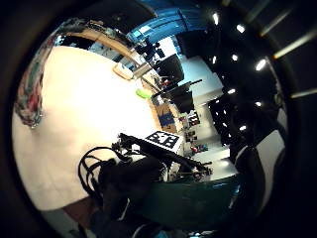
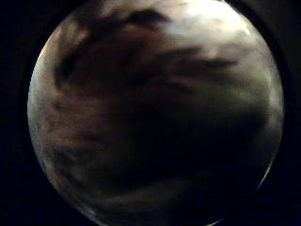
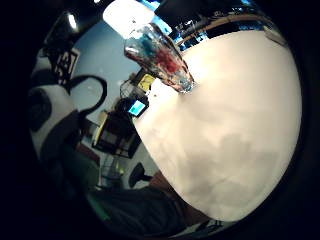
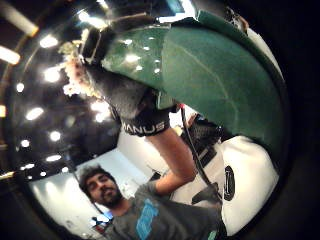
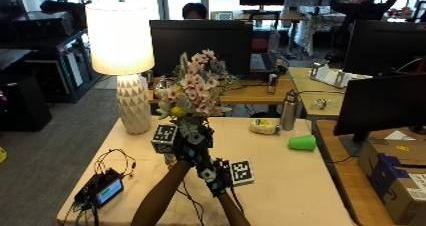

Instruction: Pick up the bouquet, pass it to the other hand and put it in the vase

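— The hands?

— Left hand (image 5: 193, 146) is curled round the stems of the bouquet (image 5: 193, 88), holding it upright above the table (image 5: 293, 186), to the right of the lamp (image 5: 125, 61); the right hand (image 5: 214, 175) sits just below the left, close against the green leaves; whether its fingers are closed, I cannot tell.

— And the vase?

— The vase (image 3: 160, 57) stands on the table near the lamp, apart from both hands.

— Room to move?

— Pale tabletop shows right of the lamp as far as a green cup (image 5: 302, 142) near the right edge; a bottle (image 5: 288, 111) stands at the far edge; a black device (image 5: 103, 188) lies in front of the lamp by the near left corner.
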The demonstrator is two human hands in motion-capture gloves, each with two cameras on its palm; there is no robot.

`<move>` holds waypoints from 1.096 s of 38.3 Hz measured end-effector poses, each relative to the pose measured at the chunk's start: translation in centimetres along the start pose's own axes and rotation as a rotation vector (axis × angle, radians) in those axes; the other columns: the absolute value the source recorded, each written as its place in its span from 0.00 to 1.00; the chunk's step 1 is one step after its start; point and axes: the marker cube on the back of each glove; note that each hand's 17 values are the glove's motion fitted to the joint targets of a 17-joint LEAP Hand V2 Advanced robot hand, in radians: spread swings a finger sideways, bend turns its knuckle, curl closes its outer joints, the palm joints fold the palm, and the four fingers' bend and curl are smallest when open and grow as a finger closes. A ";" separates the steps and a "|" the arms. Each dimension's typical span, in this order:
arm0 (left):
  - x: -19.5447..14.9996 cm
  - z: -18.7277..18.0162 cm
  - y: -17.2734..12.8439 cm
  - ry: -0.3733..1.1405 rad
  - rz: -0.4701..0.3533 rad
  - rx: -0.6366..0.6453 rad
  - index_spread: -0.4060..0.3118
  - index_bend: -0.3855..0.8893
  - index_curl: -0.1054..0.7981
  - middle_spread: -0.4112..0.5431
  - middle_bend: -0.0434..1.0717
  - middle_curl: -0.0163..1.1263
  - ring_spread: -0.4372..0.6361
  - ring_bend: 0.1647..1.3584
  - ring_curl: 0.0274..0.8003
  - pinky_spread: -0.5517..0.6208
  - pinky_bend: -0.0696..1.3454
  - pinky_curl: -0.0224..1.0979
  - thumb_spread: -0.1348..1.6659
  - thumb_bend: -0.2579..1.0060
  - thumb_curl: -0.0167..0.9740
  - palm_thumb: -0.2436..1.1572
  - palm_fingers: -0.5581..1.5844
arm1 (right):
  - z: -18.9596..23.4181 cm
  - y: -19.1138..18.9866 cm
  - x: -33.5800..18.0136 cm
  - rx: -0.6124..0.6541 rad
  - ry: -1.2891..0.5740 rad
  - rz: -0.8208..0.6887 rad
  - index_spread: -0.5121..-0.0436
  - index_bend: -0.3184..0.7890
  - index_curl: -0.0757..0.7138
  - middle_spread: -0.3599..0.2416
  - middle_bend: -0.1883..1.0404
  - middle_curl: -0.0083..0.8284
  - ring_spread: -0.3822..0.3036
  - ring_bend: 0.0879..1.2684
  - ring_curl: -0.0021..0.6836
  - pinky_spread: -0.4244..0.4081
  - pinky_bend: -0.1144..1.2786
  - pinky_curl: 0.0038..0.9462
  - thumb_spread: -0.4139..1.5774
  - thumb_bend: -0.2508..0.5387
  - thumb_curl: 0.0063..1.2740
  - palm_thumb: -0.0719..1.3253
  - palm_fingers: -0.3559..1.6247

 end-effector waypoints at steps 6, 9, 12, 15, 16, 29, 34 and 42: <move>2.1 -1.9 -0.2 -0.005 0.061 0.031 0.10 0.50 0.66 0.04 0.65 0.53 0.06 0.51 0.58 0.13 0.43 0.44 0.34 0.18 0.64 0.75 0.93 | -2.2 2.4 -1.1 -0.069 0.067 -0.038 0.54 0.39 0.77 0.34 0.69 0.70 0.27 0.66 0.76 0.17 0.64 0.51 0.51 0.26 0.55 0.70 0.78; 2.8 -3.7 -1.1 -0.036 0.104 0.056 0.10 0.50 0.67 0.04 0.67 0.53 0.06 0.52 0.58 0.12 0.45 0.45 0.34 0.18 0.65 0.75 0.92 | -3.8 2.7 -0.5 -0.050 0.158 -0.016 0.52 0.37 0.73 0.33 0.63 0.67 0.27 0.63 0.73 0.22 0.62 0.50 0.53 0.27 0.54 0.69 0.73; 4.6 -5.3 -1.5 -0.062 0.124 0.088 0.10 0.50 0.68 0.04 0.68 0.53 0.06 0.54 0.59 0.12 0.46 0.45 0.33 0.18 0.66 0.75 0.92 | -5.8 2.6 -0.3 -0.005 0.237 -0.020 0.51 0.38 0.70 0.33 0.59 0.64 0.28 0.58 0.70 0.28 0.57 0.48 0.57 0.26 0.53 0.67 0.71; 6.2 -7.3 -2.3 -0.067 0.151 0.121 0.10 0.50 0.69 0.04 0.69 0.54 0.05 0.55 0.59 0.11 0.46 0.45 0.33 0.18 0.67 0.75 0.91 | -8.0 2.6 0.0 0.053 0.366 0.029 0.50 0.40 0.68 0.34 0.55 0.62 0.29 0.54 0.68 0.34 0.53 0.46 0.59 0.28 0.52 0.67 0.70; 6.7 -8.0 -2.6 -0.065 0.159 0.135 0.10 0.51 0.69 0.04 0.69 0.54 0.06 0.55 0.60 0.11 0.46 0.45 0.33 0.17 0.67 0.75 0.91 | -8.5 2.5 0.0 0.071 0.382 0.039 0.50 0.40 0.68 0.34 0.55 0.62 0.29 0.52 0.66 0.36 0.52 0.46 0.59 0.28 0.51 0.67 0.70; 11.9 -18.1 -7.0 -0.032 0.257 0.359 0.11 0.50 0.73 0.04 0.71 0.54 0.05 0.56 0.60 0.11 0.48 0.44 0.33 0.17 0.70 0.74 0.91 | -12.0 1.8 1.1 0.185 0.326 0.111 0.49 0.41 0.62 0.35 0.47 0.58 0.34 0.38 0.59 0.53 0.42 0.40 0.65 0.29 0.48 0.67 0.70; 12.0 -21.8 -9.0 -0.030 0.256 0.426 0.11 0.50 0.74 0.04 0.72 0.54 0.06 0.56 0.60 0.11 0.49 0.44 0.33 0.17 0.71 0.74 0.90 | -12.7 1.3 1.9 0.187 0.362 0.096 0.50 0.40 0.60 0.36 0.45 0.57 0.34 0.35 0.58 0.57 0.40 0.39 0.65 0.29 0.47 0.67 0.71; 8.0 -24.6 -11.7 -0.025 0.198 0.456 0.11 0.50 0.75 0.04 0.72 0.54 0.06 0.56 0.60 0.11 0.49 0.44 0.33 0.17 0.71 0.74 0.90 | -13.3 1.1 2.0 0.198 0.359 0.101 0.50 0.39 0.57 0.36 0.42 0.57 0.35 0.33 0.58 0.60 0.37 0.39 0.66 0.29 0.46 0.68 0.72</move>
